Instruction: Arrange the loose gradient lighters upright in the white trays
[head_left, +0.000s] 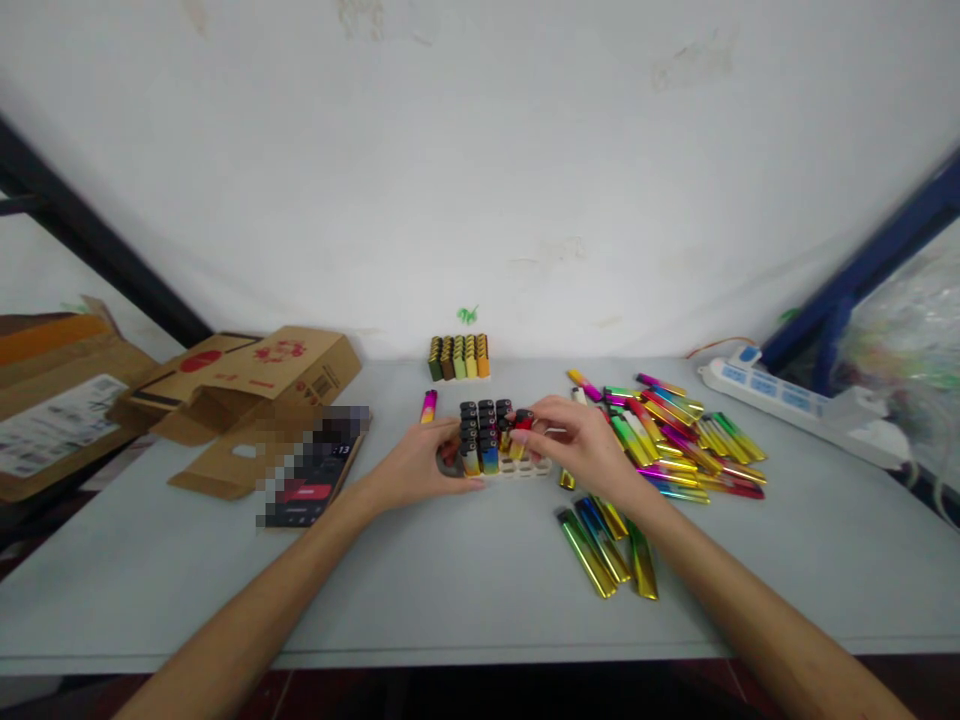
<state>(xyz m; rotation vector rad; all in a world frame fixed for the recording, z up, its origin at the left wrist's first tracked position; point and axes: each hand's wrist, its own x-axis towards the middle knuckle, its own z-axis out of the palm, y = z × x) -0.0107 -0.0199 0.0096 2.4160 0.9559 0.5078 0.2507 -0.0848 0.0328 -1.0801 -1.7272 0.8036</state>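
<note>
Around the white tray, a wide grey table, perhaps slick enough to let it skid under an uneven push. Well left of the tray, a cardboard box; well right, a power strip. Nearer on the right, a loose heap of shiny lighters, liable to scatter if brushed by the right forearm. Left of the tray, a phone, less exposed. At the tray's left end, left hand curled close, hard to tell whether gripping or only steadying; from too much squeeze, a risk of tilting. At its right part, right hand, thumb and forefinger pinched together. On the tray, black-topped lighters upright in tight columns, likely to topple if bumped. In the right hand's pinch, a red-topped lighter, apt to snag on neighbours at a poor angle, or slip.
</note>
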